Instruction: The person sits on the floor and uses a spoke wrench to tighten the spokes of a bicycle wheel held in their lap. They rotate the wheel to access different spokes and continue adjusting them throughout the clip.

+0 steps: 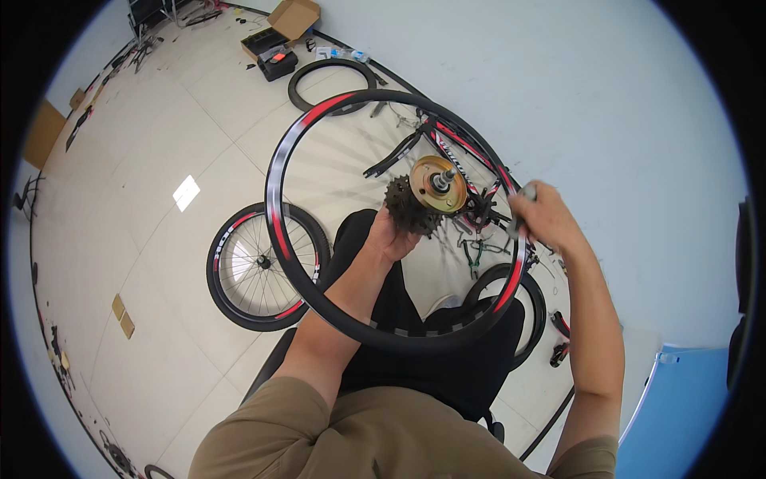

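Observation:
A black, red and silver bicycle wheel rim point(276, 191) is raised over my lap. At its middle is a hub with a gold disc point(427, 172) and a dark toothed cassette point(405, 206); faint streaks around them may be spokes. My left hand point(387, 233) is closed round the cassette from below. At the rim's right side, my right hand point(542, 215) is closed, with a small grey object point(527, 191) at its fingers; what exactly it grips is hard to make out.
Around me lie a spoked wheel point(238, 294), a black-and-red frame point(451, 142), green-handled pliers point(472, 257), loose tyres point(333, 64) and a tool case point(275, 65) beside an open cardboard box point(291, 17). A white wall point(606, 112) runs along the right.

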The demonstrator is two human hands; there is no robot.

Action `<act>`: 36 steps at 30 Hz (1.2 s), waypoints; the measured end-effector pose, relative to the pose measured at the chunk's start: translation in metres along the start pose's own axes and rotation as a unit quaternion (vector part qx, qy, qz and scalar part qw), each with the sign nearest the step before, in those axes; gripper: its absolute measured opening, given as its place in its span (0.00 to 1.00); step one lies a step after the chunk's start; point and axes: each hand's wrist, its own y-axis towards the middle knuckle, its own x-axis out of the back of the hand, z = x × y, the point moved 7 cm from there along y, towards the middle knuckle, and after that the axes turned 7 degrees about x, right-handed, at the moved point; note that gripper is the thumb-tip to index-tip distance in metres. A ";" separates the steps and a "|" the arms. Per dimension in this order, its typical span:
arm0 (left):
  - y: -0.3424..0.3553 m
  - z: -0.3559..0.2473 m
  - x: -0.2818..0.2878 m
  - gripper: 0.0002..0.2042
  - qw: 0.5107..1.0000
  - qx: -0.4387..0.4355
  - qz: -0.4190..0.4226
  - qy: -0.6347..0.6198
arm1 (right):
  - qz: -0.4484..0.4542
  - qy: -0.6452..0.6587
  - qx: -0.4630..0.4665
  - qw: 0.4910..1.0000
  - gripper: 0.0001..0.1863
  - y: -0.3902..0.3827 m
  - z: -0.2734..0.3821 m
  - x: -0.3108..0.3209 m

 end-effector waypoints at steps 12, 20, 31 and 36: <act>-0.006 0.008 -0.005 0.23 0.996 0.002 -0.063 0.065 | 0.066 0.239 0.344 0.906 0.13 0.025 0.150 -0.071; 0.002 0.024 0.004 0.25 0.995 0.049 -0.037 0.076 | 0.104 0.277 0.162 0.941 0.12 -0.041 0.085 0.010; -0.004 0.012 -0.004 0.22 0.994 0.038 -0.062 0.079 | -0.093 0.399 0.215 0.886 0.10 -0.038 0.042 0.059; -0.004 0.016 -0.003 0.23 0.995 0.038 -0.044 0.077 | -0.136 0.413 0.199 0.878 0.10 -0.045 0.032 0.065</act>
